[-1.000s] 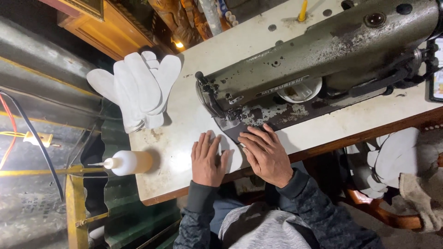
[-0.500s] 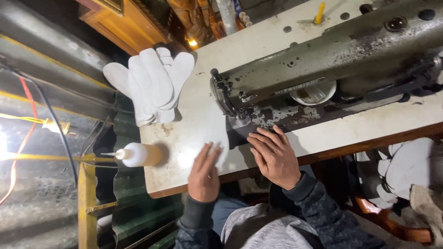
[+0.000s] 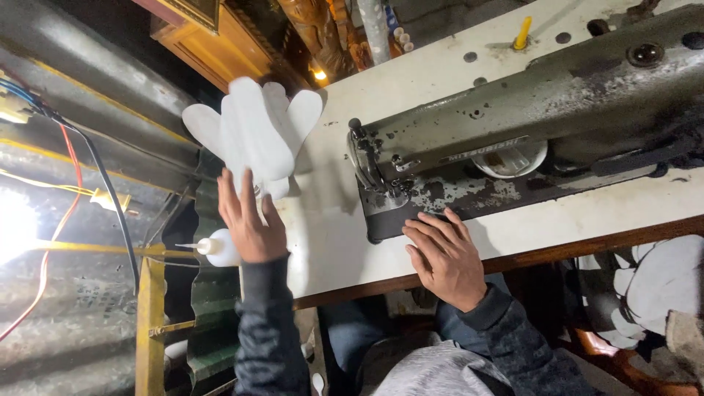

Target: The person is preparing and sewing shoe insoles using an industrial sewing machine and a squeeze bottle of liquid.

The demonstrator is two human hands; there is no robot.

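At the far left corner of the white surface (image 3: 330, 242) lies a fanned stack of thin white insole-shaped cutouts (image 3: 253, 136), seemingly light and floppy, best pinched at their near ends; left hand (image 3: 249, 220) reaches, fingers open, just short; right hand (image 3: 444, 257) rests flat, empty, beside the grey sewing machine (image 3: 513, 125).

Sewing machine (image 3: 528, 125) sits on the tabletop (image 3: 330, 235); stacked insoles (image 3: 253, 136) lie to its left, a squeeze bottle (image 3: 218, 248) nearer the front edge.
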